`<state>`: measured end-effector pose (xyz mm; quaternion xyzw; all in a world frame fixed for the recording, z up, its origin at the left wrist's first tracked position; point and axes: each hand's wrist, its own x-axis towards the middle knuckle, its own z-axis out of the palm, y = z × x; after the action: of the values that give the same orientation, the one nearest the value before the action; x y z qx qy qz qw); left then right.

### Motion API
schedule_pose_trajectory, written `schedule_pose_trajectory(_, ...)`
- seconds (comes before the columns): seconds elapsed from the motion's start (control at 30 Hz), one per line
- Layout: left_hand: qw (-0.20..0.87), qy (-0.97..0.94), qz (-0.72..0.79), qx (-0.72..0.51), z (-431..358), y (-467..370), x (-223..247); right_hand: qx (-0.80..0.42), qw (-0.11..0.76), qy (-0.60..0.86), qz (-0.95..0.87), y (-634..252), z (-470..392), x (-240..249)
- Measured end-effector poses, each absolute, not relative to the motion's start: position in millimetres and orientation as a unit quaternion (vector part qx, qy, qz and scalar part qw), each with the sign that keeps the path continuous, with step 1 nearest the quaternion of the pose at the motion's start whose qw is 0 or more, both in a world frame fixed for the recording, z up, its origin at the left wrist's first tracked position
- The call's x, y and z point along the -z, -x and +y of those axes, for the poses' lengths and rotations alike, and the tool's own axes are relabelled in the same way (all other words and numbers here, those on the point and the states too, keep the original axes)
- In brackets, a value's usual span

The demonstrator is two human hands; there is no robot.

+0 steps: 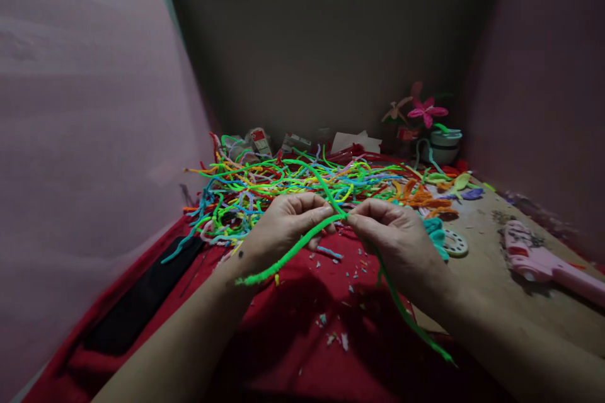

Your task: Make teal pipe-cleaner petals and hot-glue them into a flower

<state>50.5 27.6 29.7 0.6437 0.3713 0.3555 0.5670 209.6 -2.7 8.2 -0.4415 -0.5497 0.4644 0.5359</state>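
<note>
Fingertips of the left hand (290,220) and right hand (401,236) pinch bright green, fuzzy pipe cleaners (293,254) where they meet between both hands, one end slanting toward the left wrist, another trailing below the right hand, over red cloth (288,352).

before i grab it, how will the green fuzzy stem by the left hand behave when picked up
The green fuzzy stem is probably bendy yet shape-holding, as it arcs past the left hand rather than dangling straight. It looks light, being thin, and its fuzz should keep it from slipping.
</note>
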Motion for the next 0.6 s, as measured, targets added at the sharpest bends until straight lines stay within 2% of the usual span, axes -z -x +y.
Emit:
schedule_pose_trajectory(0.2,0.573,-0.633,0.373,-0.363,27.3,-51.4,-28.0,-0.451,0.535,0.437,-0.566,-210.5,-3.7,-6.9)
schedule_pose_trajectory(0.47,0.574,-0.623,0.385,-0.365,30.4,-51.7,-20.8,-0.339,0.536,0.439,-0.636,-209.4,-4.1,2.0)
schedule_pose_trajectory(0.6,0.589,-0.617,0.375,-0.363,32.6,-49.4,-18.4,-0.330,0.533,0.432,-0.649,-207.4,-6.4,1.8)
